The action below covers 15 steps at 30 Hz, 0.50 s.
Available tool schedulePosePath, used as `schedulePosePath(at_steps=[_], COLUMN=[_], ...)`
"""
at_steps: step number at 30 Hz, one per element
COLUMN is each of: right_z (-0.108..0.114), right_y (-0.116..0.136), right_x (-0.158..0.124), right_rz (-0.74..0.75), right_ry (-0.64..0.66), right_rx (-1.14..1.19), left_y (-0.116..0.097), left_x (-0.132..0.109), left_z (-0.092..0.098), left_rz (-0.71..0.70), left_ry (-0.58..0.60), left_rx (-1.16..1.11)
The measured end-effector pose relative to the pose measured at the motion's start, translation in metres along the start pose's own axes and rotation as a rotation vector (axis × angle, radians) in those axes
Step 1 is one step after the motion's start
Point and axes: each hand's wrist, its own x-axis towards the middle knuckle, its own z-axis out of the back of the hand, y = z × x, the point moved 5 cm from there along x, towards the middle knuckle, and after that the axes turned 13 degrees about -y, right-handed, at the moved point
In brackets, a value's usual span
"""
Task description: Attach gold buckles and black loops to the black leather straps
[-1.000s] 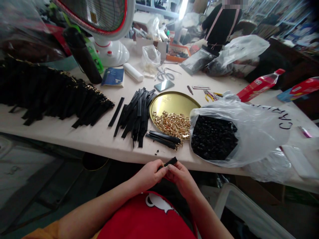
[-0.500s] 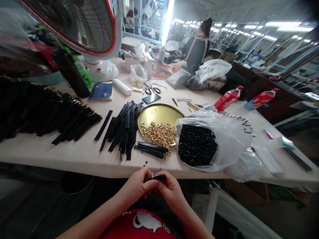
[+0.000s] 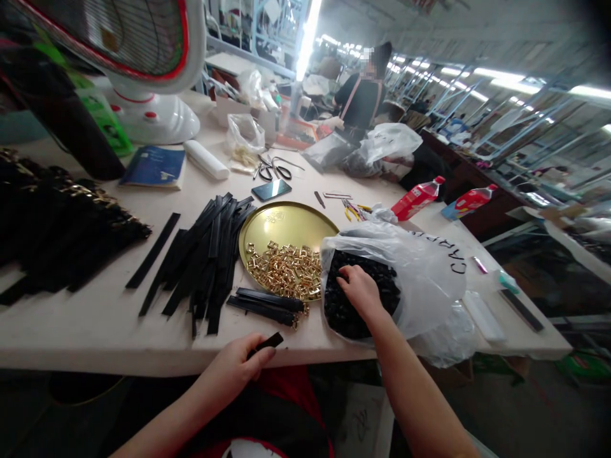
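My left hand (image 3: 243, 359) is closed around a black strap (image 3: 267, 343), whose end sticks out past the fingers at the table's front edge. My right hand (image 3: 359, 289) is in the mouth of a clear plastic bag (image 3: 420, 280), its fingers bent together against small black pieces (image 3: 348, 318). Whether a piece is between those fingertips is too small to make out. Left of the bag, a round gold tray (image 3: 267, 222) carries a heap of gold buckles (image 3: 291, 270). A few black straps with gold buckles (image 3: 267, 308) lie in front of the tray.
Loose black straps (image 3: 214, 235) are spread left of the tray, with a large pile of buckled straps (image 3: 62, 235) farther left. Behind lie a phone (image 3: 271, 190), scissors (image 3: 274, 168) and pliers (image 3: 353, 208). A fan (image 3: 147, 117) and red-labelled bottles (image 3: 417, 198) stand around. A person (image 3: 360, 98) is in the background.
My hands, together before, are now apart. The right has gone forward and right into the bag of black pieces; the left keeps the black strap and has shifted left. The view has turned.
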Motion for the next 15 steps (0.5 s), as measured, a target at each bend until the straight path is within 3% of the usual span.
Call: schedulePosePath(at_steps=[3,6,13,15], right_z=[-0.008,-0.011,-0.001,0.013], right_y=[0.007,0.007,0.005,0.012], right_x=[0.002,0.001,0.004,-0.003], right_rz=[0.081,0.108,0.077,0.009], right_ry=[0.023,0.028,-0.010,-0.085], right_rx=[-0.169,-0.189,-0.063,0.176], left_y=[-0.001,-0.004,-0.020,-0.023], left_x=[0.001,0.003,0.003,0.001], left_z=[0.002,0.003,0.001,0.003], left_rz=[0.016,0.026,-0.051,-0.050], left_ry=[0.008,0.015,0.008,-0.001], left_rx=[0.005,0.003,-0.055,-0.089])
